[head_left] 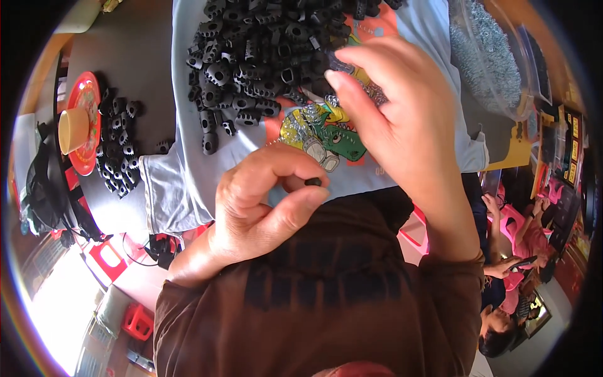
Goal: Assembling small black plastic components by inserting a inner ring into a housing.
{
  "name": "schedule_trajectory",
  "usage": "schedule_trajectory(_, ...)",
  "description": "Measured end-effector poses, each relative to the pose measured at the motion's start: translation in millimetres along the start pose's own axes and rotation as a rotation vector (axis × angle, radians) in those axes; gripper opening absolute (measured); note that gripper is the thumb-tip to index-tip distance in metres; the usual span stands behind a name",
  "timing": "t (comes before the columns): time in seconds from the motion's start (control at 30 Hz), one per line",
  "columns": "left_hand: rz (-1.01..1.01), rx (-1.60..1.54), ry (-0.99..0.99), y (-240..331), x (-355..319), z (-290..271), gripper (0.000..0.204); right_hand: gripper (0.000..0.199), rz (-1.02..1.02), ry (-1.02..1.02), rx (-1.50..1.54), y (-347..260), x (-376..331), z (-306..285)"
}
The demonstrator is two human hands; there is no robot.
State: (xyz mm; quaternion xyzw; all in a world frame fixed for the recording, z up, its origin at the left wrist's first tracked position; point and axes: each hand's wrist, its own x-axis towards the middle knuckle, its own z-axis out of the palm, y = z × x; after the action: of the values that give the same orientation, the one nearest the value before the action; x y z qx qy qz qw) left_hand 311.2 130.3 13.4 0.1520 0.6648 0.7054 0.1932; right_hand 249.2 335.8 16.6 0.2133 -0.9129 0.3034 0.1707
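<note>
My left hand [267, 198] is closed, pinching a small black plastic piece [313, 181] between thumb and forefinger near my body. Further forward and to the right, my right hand [402, 103] hovers over the light blue T-shirt [188, 135] spread on the table, its thumb and forefinger apart with nothing visible between them. Under and beside its fingertips lie small silver metal pieces [306, 114], too small to name surely, scattered across the shirt's cartoon print. A large heap of black plastic parts with holes and ridged edges [245, 69] covers the shirt's upper middle.
At left on the dark table [141, 47] lie more black parts [119, 147], beside a red plate [85, 94] and a tan cup [74, 131]. A clear plastic bag [490, 60] of silver pieces sits at right. Other people [502, 314] are off to the right.
</note>
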Motion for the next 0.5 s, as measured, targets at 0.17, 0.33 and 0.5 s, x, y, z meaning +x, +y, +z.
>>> schedule_trajectory(0.17, 0.257, 0.157, 0.014, -11, 10, -2, 0.023, 0.018, 0.004, -0.03, -0.101, 1, 12, 19)
schedule_trajectory(0.33, 0.267, 0.122, 0.013, -14, 8, -2, 0.024, 0.019, -0.04, -0.05, 0.011, 1, 14, 17)
schedule_trajectory(0.5, 0.243, 0.105, -0.005, -14, 9, -3, 0.025, 0.024, 0.175, -0.001, 0.279, -6, 3, 3)
